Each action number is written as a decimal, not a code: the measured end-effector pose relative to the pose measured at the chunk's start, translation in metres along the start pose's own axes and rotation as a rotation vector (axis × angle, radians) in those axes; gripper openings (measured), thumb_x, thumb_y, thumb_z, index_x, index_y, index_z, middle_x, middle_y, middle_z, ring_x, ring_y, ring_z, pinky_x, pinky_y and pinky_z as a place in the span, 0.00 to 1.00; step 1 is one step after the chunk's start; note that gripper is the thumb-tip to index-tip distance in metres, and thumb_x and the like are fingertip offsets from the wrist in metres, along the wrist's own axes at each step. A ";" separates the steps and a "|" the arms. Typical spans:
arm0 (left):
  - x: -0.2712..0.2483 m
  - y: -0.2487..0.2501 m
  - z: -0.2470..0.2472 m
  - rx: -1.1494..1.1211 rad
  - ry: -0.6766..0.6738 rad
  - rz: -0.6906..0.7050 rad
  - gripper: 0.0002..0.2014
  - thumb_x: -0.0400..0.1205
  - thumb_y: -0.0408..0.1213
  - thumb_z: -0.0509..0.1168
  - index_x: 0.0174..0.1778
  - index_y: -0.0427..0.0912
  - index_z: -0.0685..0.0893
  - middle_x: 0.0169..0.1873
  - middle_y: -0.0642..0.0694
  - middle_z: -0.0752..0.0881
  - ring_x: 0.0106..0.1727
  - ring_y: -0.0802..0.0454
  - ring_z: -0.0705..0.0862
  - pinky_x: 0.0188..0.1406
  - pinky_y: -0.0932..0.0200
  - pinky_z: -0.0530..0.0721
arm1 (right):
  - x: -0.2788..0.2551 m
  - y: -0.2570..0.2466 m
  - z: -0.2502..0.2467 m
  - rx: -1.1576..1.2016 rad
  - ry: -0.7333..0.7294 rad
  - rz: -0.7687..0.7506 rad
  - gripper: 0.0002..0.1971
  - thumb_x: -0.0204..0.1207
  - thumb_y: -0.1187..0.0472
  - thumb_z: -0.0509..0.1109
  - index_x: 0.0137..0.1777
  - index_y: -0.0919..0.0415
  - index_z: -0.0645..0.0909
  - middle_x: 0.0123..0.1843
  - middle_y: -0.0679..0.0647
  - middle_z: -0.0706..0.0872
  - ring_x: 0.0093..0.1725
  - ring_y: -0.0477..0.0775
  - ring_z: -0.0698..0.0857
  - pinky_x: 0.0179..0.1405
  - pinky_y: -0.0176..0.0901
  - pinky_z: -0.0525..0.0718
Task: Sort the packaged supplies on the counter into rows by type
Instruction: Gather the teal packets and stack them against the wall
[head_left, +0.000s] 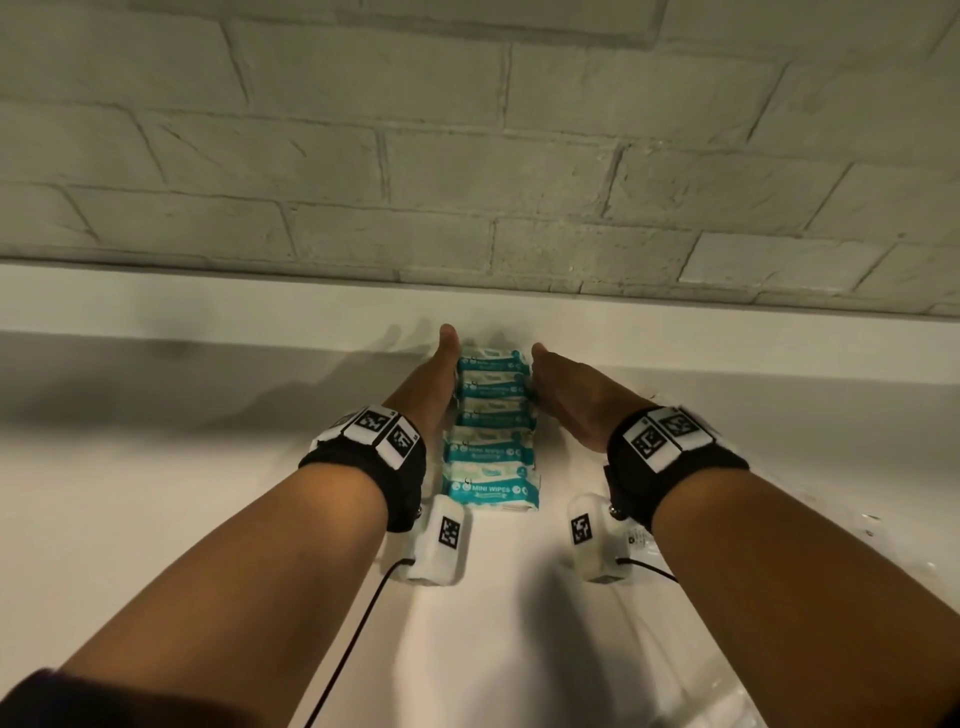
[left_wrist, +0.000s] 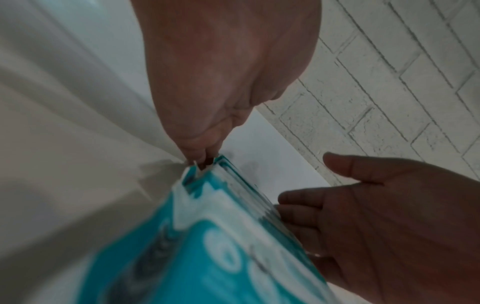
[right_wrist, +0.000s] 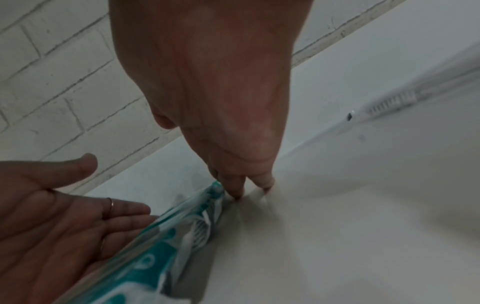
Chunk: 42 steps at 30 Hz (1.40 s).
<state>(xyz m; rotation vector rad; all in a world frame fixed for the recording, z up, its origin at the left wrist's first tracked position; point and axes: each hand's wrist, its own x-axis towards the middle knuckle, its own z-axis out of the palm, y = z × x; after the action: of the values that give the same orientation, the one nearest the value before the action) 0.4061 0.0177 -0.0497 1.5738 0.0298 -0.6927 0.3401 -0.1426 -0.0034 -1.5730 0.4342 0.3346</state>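
Pressing flat against the row of wipe packs (head_left: 491, 431), the left hand (head_left: 439, 376) and right hand (head_left: 569, 395) bracket its two long sides, fingers straight and gripping nothing. Each grip lies open along the packs' short ends. Teal and white, the packs lie label-up on the white table (head_left: 156, 493), the row's long axis running from the person toward the brick wall (head_left: 467, 156), far end just short of it.

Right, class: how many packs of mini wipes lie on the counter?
5, overlapping in one row between left hand and right hand: nearest pack, second pack, third pack, fourth pack, farthest pack. Overlap may hide more.
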 end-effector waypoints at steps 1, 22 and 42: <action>-0.009 0.004 0.001 -0.004 0.024 -0.009 0.40 0.67 0.81 0.45 0.45 0.55 0.91 0.54 0.39 0.90 0.61 0.45 0.87 0.73 0.41 0.73 | -0.001 0.000 -0.002 -0.028 0.032 0.011 0.26 0.86 0.46 0.55 0.77 0.61 0.69 0.75 0.60 0.75 0.76 0.58 0.72 0.78 0.50 0.67; -0.055 -0.006 0.018 -0.062 0.091 0.004 0.36 0.80 0.71 0.38 0.51 0.51 0.86 0.48 0.43 0.92 0.50 0.46 0.91 0.64 0.47 0.83 | -0.031 0.008 0.010 -0.107 0.105 0.145 0.27 0.85 0.40 0.51 0.65 0.62 0.78 0.68 0.57 0.82 0.65 0.55 0.83 0.73 0.49 0.74; -0.070 -0.027 0.026 -0.237 -0.044 0.052 0.43 0.79 0.71 0.33 0.67 0.48 0.83 0.59 0.40 0.88 0.59 0.44 0.89 0.59 0.49 0.85 | -0.056 0.032 0.020 -1.445 -0.101 -0.211 0.57 0.64 0.42 0.75 0.85 0.49 0.41 0.87 0.50 0.41 0.86 0.53 0.48 0.82 0.60 0.46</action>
<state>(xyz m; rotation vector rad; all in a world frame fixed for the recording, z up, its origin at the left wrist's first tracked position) 0.3277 0.0244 -0.0422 1.3279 0.0367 -0.6578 0.2767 -0.1193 -0.0069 -2.9476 -0.1603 0.6199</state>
